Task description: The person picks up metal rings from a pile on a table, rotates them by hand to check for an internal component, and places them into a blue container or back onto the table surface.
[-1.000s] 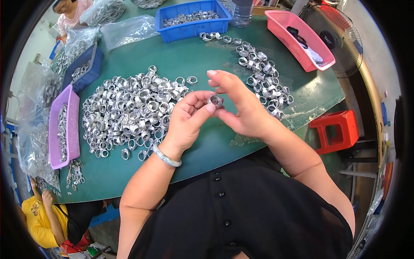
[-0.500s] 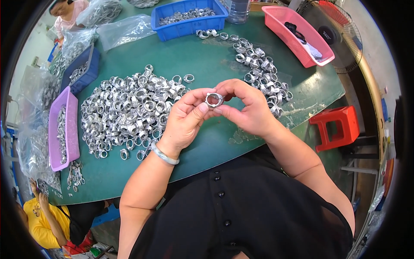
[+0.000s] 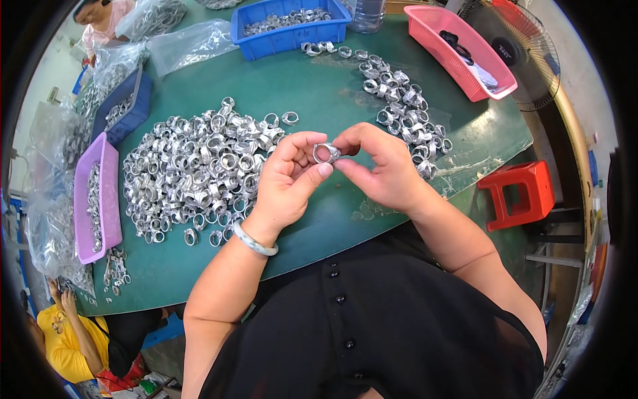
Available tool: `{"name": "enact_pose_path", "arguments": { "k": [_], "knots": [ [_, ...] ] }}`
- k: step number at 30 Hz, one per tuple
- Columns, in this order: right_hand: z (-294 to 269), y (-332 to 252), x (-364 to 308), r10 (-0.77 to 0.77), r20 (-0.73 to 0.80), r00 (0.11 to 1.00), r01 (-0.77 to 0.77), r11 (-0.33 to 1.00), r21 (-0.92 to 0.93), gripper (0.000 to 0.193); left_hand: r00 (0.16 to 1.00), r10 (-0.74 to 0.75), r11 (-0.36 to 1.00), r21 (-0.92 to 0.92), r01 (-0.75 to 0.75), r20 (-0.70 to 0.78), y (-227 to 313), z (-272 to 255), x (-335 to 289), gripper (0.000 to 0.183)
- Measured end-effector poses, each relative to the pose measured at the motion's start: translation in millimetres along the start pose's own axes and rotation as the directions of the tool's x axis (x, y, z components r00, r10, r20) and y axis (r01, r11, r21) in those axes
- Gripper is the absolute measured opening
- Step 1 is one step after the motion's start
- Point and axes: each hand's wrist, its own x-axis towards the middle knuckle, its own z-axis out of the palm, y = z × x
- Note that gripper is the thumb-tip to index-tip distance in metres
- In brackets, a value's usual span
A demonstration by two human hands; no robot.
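One grey metal ring [image 3: 318, 153], with a thicker, bumpy part on one side, is held up over the green table between my two hands. My right hand [image 3: 379, 163] pinches the thick side between thumb and forefinger. On the other side, my left hand [image 3: 286, 176] has its fingers loosely curled around the ring, thumb below and forefinger above; whether the thumb touches it is hard to see. A big heap of similar rings [image 3: 193, 173] lies left of my hands. A curved band of more rings [image 3: 405, 110] runs along the table to the right.
Blue tray [image 3: 292, 45] of metal parts at the back; dark blue tray [image 3: 136, 110] and purple tray [image 3: 114, 219] at left. A pink basket [image 3: 458, 73] and fan [image 3: 531, 60] stand far right, above a red stool [image 3: 518, 193]. Co-workers sit at the left end.
The ring has turned between my fingers. My left forefinger and thumb have spread apart around it, while my right hand keeps its pinch.
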Motion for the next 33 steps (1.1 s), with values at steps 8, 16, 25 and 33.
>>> {"name": "enact_pose_path", "arguments": {
  "k": [8, 16, 25, 33],
  "knots": [
    [-2, -1, 0, 0.044, -0.038, 0.998, -0.039, 0.99, 0.136, 0.027, 0.998, -0.064, 0.998, -0.006, 0.064, 0.023, 1, -3, 2, 0.03],
    [-10, 3, -2, 0.046, -0.027, 0.999, -0.044, 0.995, 0.091, 0.024, 0.984, -0.168, 0.956, -0.233, 0.176, 0.056, 2, -5, 3, 0.035],
    [-8, 8, -3, 0.1, -0.012, 0.995, -0.097, 0.987, 0.126, 0.019, 0.941, -0.29, 0.761, -0.554, 0.337, 0.175, 2, -13, 4, 0.038],
    [-7, 10, -1, 0.066, -0.008, 0.998, -0.064, 0.989, 0.13, 0.016, 0.95, -0.264, 0.823, -0.474, 0.311, 0.165, 4, -11, 4, 0.039]
  ]
}}
